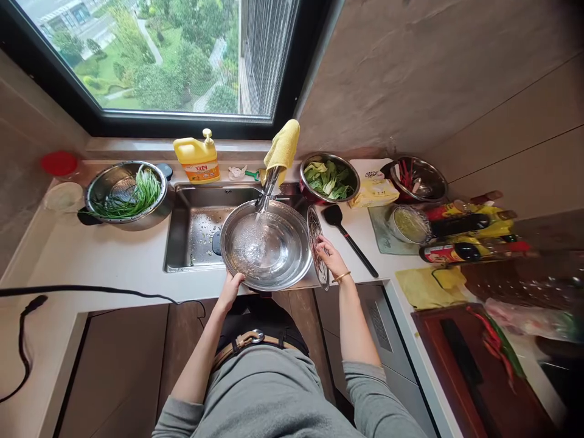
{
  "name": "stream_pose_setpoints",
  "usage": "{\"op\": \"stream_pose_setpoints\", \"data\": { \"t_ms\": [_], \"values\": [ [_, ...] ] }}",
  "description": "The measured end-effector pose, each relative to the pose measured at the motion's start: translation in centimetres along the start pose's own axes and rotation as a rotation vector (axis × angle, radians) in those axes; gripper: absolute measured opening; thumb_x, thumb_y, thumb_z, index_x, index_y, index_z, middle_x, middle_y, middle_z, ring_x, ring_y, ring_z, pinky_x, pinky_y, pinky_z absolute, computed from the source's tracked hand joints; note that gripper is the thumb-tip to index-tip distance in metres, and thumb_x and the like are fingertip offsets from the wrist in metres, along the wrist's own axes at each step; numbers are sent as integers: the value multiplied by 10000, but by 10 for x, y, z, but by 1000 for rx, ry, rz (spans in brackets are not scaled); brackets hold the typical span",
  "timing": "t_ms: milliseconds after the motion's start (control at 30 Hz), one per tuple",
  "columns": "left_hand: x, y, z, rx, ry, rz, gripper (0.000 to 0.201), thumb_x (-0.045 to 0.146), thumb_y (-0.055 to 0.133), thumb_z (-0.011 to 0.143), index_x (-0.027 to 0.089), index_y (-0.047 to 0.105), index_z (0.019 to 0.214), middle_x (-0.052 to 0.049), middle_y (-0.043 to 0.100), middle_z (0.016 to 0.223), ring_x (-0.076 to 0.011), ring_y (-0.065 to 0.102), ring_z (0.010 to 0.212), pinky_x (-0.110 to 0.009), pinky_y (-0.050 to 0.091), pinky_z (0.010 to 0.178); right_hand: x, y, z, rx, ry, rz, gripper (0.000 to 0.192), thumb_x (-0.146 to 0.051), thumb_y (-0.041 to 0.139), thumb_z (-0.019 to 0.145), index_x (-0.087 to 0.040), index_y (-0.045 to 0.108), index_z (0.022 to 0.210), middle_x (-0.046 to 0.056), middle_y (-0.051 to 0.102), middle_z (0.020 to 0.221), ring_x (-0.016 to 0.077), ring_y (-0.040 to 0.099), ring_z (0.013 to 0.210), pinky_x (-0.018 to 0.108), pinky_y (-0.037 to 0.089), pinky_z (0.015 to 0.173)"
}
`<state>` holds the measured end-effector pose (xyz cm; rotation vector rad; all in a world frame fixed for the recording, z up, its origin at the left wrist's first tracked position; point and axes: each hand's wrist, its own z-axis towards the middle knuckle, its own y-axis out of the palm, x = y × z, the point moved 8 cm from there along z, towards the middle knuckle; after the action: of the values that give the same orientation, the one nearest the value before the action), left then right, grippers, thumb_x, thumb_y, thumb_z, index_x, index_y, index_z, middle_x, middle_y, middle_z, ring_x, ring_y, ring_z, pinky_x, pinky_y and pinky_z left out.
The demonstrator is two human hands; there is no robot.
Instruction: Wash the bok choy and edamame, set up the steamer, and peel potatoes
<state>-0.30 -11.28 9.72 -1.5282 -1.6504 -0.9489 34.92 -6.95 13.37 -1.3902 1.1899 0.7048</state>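
My left hand grips the front left rim of a wide, shiny metal basin, fingers partly hidden beneath it. Water runs into the basin from the faucet, which has a yellow cloth draped over it. The basin sits over the right part of the steel sink. Just right of it, my right hand is closed on a round metal steamer rack, held nearly on edge.
A pot of green stalks stands left of the sink, and a yellow soap bottle behind. Rightward are a bowl of leafy greens, a black spatula, several bottles and a cutting board with a knife.
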Motion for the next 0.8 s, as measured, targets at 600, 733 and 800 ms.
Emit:
{"op": "stream_pose_setpoints", "data": {
  "t_ms": [600,733,800],
  "values": [
    [2,1,-5,30,-65,-41,372,250,530,668,198,515,1036,-80,581,1157,-231,504,1120,-307,404,946,1,-3,1,10,-11,-58,626,-855,596,576,-235,555,650,109,517,1392,287,333,1414,430,222,1178],
    [5,3,-5,13,-74,-65,456,255,533,668,198,497,1119,-84,554,1241,-230,493,1160,-307,404,963,3,-3,1,3,4,-53,636,-860,598,567,-232,548,654,127,495,1417,300,334,1414,443,227,1174],
    [6,4,-5,7,-82,-83,485,253,536,663,197,487,1143,-85,546,1265,-233,492,1174,-311,409,966,3,-3,1,0,16,-52,643,-861,601,560,-229,549,661,145,474,1436,309,331,1416,456,232,1170]
  ]
}}
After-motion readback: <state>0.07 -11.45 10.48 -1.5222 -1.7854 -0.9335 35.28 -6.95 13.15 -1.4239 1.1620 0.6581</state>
